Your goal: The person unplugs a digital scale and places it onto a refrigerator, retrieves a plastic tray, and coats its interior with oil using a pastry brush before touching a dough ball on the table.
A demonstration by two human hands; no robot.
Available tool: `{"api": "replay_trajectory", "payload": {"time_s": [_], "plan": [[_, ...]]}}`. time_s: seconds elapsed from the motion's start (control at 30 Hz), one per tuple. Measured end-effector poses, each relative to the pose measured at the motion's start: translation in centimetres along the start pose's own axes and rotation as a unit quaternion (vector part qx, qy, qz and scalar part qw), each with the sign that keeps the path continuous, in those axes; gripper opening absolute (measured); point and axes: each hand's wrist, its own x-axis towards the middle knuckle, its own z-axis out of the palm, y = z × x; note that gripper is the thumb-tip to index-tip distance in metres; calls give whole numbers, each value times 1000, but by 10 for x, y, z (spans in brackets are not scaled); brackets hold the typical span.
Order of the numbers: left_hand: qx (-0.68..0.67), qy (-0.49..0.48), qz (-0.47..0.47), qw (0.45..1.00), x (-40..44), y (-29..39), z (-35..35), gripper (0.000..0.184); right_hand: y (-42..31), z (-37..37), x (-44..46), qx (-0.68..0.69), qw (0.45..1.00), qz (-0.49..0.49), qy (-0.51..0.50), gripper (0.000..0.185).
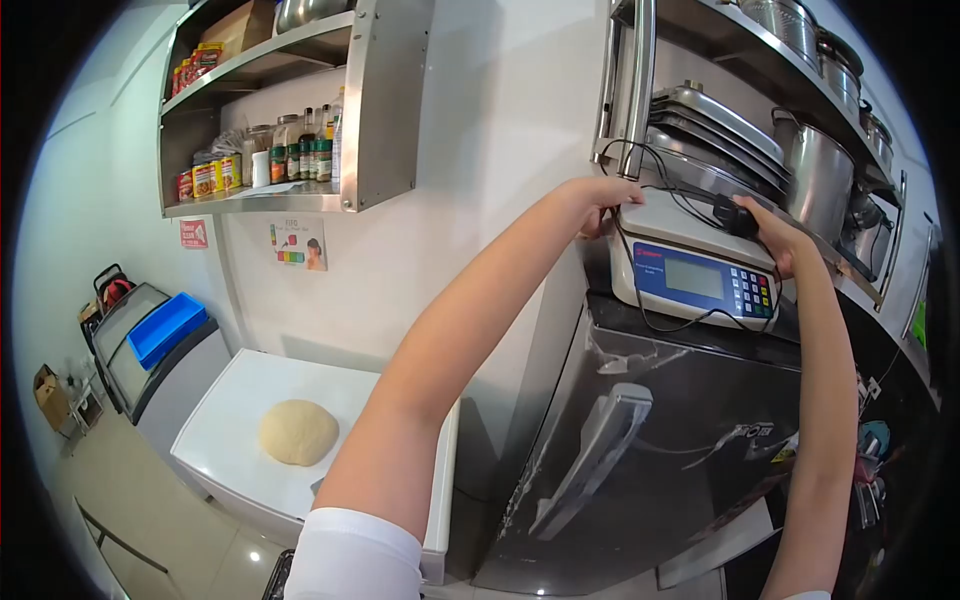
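Note:
A digital weighing scale (pixel 665 272) with a blue keypad panel sits at the top of a dark refrigerator (pixel 690 400); I cannot tell whether it rests there or is raised. My left hand (pixel 603 203) grips its left side, fingers partly hidden behind the edge. On the opposite side, my right hand (pixel 778 238) is closed around the scale's right edge, next to a black plug adapter (pixel 735 215) lying on the weighing platform. A thin black cord (pixel 690 322) loops over the scale and hangs across its front.
A ball of dough (pixel 298 432) lies on a white chest freezer (pixel 225 440). Steel shelves (pixel 385 120) with bottles and cans hang at upper left. Stacked trays (pixel 715 130) and a tall pot (pixel 820 175) stand behind the scale. A blue bin (pixel 166 330) is farther left.

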Motion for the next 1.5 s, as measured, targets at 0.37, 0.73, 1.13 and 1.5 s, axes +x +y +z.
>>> {"api": "replay_trajectory", "payload": {"time_s": [0.37,0.73,1.13,1.5], "plan": [[166,-48,65,983,-5,-17,-28,91,7,4,53,-172,984,-51,-3,104],[7,485,613,624,-224,-114,79,39,94,-18,-141,-249,790,-458,322,50],[-111,-281,398,866,-319,-198,484,24,415,48,-540,154,896,-60,412,40],[406,-747,412,327,-401,-344,743,56,495,138,-731,167,480,124,852,48]]}}
